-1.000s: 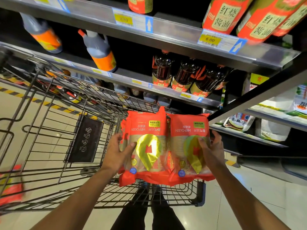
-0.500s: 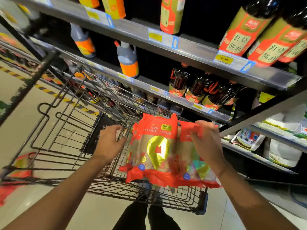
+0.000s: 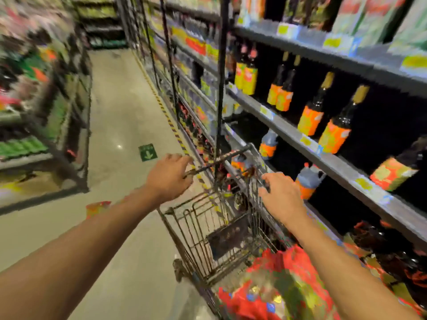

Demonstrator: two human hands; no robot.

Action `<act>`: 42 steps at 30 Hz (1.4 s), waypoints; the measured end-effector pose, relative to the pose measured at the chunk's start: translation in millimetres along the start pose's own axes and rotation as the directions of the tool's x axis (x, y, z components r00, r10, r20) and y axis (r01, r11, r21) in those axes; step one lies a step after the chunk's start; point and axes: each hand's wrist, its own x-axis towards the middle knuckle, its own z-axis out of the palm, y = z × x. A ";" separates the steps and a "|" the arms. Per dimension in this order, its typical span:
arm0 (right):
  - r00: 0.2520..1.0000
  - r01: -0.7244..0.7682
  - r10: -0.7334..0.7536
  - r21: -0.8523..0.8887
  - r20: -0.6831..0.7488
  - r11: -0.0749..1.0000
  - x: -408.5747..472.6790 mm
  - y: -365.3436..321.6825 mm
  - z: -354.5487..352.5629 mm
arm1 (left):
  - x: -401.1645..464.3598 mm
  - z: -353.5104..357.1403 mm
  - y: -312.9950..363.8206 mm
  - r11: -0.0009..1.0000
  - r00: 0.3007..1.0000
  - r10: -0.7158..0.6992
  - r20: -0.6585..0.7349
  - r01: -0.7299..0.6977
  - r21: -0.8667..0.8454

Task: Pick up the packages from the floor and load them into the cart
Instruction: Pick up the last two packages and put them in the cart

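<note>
1 head-worn camera looks forward and down along the beige tiled aisle floor, close over the dark wire shopping cart.

We stand in a supermarket aisle: shelves of labelled sauce bottles with price tags, and a wire cart.

red-and-gold packages, orange-labelled bottles

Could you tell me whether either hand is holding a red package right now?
No, both hands are empty; the red packages lie in the cart.
</note>
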 end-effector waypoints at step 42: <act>0.645 0.578 -0.519 0.085 0.561 0.811 322.6 -740.7 405.0 | -19.3 -57.9 -777.2 0.723 0.705 -0.688 0.170 0.685 0.087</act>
